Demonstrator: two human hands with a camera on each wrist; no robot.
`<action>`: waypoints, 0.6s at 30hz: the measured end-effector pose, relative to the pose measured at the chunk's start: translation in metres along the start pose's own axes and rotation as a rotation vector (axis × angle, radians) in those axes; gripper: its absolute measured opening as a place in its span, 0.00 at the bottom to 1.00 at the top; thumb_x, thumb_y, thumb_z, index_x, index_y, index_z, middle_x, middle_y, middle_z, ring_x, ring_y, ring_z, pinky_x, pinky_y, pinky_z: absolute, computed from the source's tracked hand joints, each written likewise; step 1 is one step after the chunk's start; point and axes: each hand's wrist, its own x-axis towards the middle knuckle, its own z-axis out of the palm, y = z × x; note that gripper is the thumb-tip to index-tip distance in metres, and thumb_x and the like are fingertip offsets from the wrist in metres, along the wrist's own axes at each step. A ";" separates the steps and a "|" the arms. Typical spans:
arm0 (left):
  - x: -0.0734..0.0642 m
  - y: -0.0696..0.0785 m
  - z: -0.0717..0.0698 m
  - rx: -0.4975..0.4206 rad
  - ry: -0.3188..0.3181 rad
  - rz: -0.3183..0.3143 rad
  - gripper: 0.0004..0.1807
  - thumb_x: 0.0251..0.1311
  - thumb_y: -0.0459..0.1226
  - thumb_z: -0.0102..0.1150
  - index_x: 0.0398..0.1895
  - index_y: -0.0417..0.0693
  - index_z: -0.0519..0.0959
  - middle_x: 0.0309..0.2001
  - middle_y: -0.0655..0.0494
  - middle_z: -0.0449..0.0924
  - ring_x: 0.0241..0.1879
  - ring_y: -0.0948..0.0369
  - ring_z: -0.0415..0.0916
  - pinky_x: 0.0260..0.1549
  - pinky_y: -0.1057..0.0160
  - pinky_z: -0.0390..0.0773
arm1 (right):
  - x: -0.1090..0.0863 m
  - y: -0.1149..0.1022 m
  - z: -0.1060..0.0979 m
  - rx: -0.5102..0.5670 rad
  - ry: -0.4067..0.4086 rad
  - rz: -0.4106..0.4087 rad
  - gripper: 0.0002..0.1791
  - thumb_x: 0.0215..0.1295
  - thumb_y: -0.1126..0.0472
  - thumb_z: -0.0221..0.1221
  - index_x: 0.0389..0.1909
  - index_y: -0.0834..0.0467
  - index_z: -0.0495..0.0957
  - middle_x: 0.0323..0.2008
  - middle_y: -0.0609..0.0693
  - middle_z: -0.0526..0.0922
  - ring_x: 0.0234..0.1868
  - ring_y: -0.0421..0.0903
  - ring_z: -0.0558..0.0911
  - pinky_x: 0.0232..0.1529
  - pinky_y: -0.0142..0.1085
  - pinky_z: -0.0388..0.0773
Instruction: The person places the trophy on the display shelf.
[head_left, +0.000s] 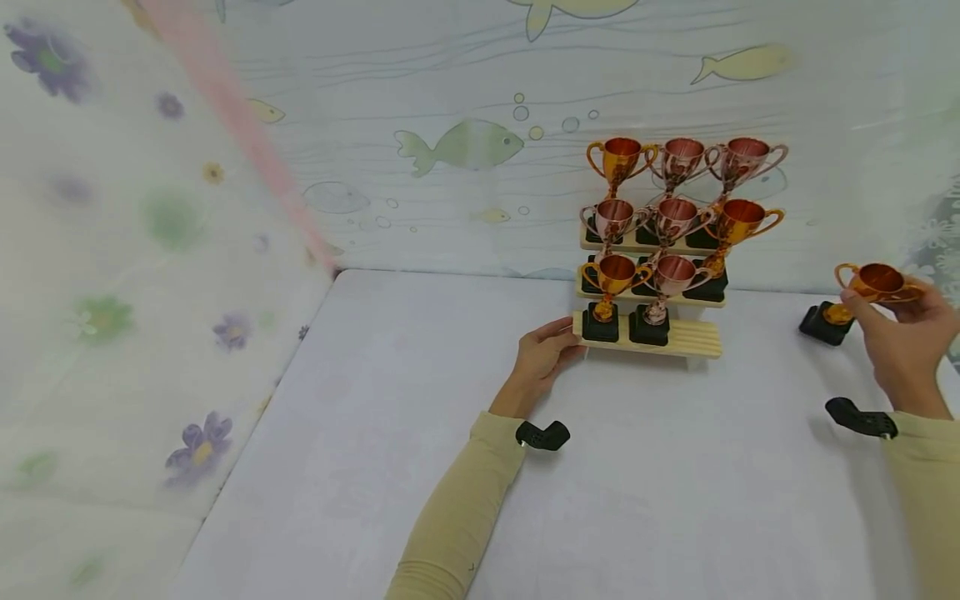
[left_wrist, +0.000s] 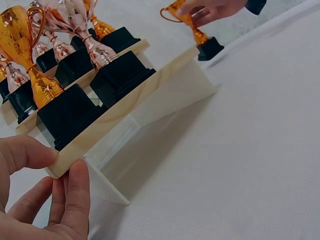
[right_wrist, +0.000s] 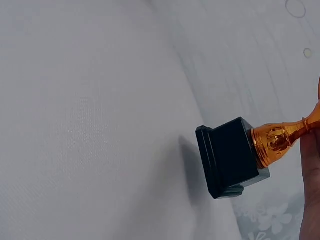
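Note:
At the right, my right hand point(head_left: 911, 333) grips a gold trophy cup point(head_left: 873, 285) by its cup. Its black base point(right_wrist: 230, 157) points left and casts a shadow on the white surface in the right wrist view. My left hand point(head_left: 542, 362) pinches the left end of the lowest step of a wooden tiered stand point(head_left: 693, 337), thumb point(left_wrist: 30, 152) on top and fingers below. On that step stand a gold trophy point(head_left: 615, 275) at left and a pink-gold trophy point(head_left: 672, 277) beside it, leaving bare wood at the right end.
Two higher steps hold more trophies, gold and pink-gold, including a gold trophy point(head_left: 741, 221) at the right of the middle row. Behind the stand rises a fish-patterned backdrop point(head_left: 465, 217). White cloth point(head_left: 360, 400) covers the table, with a flowered sheet point(head_left: 135, 333) at left.

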 end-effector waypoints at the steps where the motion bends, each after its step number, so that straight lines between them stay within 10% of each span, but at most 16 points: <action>1: 0.000 0.000 0.000 0.000 0.005 -0.002 0.24 0.62 0.20 0.57 0.63 0.31 0.77 0.57 0.35 0.80 0.42 0.57 0.82 0.48 0.62 0.86 | -0.002 0.000 0.001 0.001 -0.002 -0.018 0.26 0.68 0.61 0.65 0.65 0.48 0.74 0.53 0.32 0.75 0.55 0.29 0.74 0.70 0.28 0.68; 18: 0.002 -0.001 0.000 0.010 0.000 0.001 0.24 0.62 0.19 0.57 0.63 0.31 0.76 0.57 0.35 0.81 0.38 0.60 0.82 0.46 0.64 0.86 | -0.034 -0.039 0.011 0.078 -0.078 -0.238 0.26 0.63 0.71 0.67 0.62 0.57 0.78 0.51 0.35 0.81 0.50 0.34 0.80 0.56 0.20 0.76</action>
